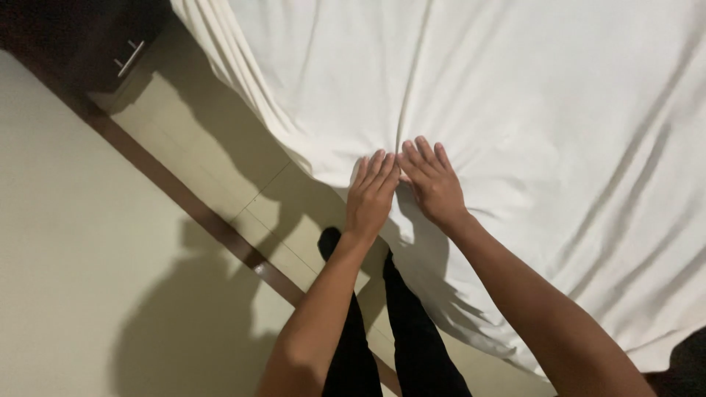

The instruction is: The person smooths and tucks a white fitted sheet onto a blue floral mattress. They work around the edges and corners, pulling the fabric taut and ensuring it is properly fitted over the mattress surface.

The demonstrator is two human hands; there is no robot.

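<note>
Nearest to the camera are the person's two legs in black trousers, standing on the pale tiled floor just beside the bed. The two bare forearms reach forward over them. The left hand lies flat on the white sheet near its hanging edge, the fingers straight and close together, pinching nothing. The right hand lies just beside it, also flat with the fingers a little spread, and the fingertips of both hands almost touch. Neither grip closes on the cloth; both only press on it. The sheet covers the bed, and long folds run away from the hands toward the far side. On the left a dark brown strip crosses the floor along a pale wall. Further, in the upper left corner, stands a dark cabinet with a metal handle. Nothing lies on the sheet between the hands.
</note>
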